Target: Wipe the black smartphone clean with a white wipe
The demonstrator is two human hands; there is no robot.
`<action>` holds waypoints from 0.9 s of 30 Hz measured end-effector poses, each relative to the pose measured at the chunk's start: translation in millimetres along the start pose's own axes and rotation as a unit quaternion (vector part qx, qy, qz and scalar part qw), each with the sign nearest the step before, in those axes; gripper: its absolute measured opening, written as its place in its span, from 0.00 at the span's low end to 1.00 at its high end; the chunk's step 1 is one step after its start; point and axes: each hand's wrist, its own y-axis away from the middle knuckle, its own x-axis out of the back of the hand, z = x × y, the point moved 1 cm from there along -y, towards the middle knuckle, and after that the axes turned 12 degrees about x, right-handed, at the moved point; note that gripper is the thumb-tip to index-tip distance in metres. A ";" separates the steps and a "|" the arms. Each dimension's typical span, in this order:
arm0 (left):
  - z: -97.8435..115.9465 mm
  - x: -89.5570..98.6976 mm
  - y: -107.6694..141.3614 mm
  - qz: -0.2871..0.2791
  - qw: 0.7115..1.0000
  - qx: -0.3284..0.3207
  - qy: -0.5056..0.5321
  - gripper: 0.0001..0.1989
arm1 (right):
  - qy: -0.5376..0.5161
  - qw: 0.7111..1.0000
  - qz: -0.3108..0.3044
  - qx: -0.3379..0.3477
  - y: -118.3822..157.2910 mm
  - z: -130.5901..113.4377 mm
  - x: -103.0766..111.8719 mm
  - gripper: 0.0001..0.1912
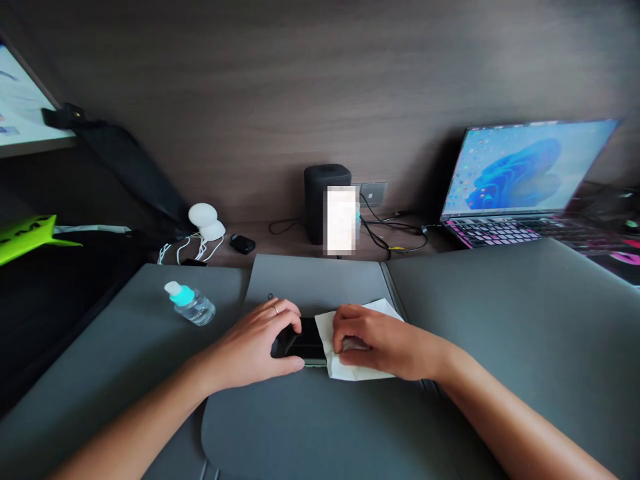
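A dark smartphone lies flat, screen up, in the middle of the grey surface. My left hand grips its left end, thumb on the near edge and fingers curled over the far edge. Across the phone's right part lies a white tissue, which hides that end. My right hand presses the tissue down with bent fingers and thumb closed on it. Left of my left hand, a clear spray bottle with a turquoise collar and white top is tipped over at a slant.
Behind the grey panel stands a black speaker with cables beside it. An open laptop stands at the back right. White earphones or a cabled white device and a small black object lie back left.
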 end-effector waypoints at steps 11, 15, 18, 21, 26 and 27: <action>-2.1 -3.4 0.4 0.004 1.000 0.005 -0.007 0.12 | 0.016 0.998 0.049 0.031 -6.2 1.8 -8.2 0.08; -1.7 -3.3 0.5 0.002 1.000 0.003 -0.003 0.12 | 0.016 0.998 0.055 0.017 -4.9 4.3 -10.0 0.09; -1.9 -3.6 -0.3 0.000 1.000 0.005 -0.006 0.12 | 0.038 0.996 0.075 0.026 -9.5 3.4 -13.3 0.08; -3.1 -3.8 -0.9 0.000 1.000 0.008 -0.010 0.13 | 0.055 0.994 0.082 0.046 -12.7 2.9 -15.8 0.07; -4.0 -3.6 -1.1 0.002 1.000 0.007 -0.006 0.12 | 0.052 0.994 0.087 0.042 -8.6 9.1 -14.7 0.06; -3.7 -3.5 -1.0 0.001 1.000 0.007 -0.004 0.12 | 0.057 0.993 0.094 0.038 -9.0 9.9 -15.0 0.07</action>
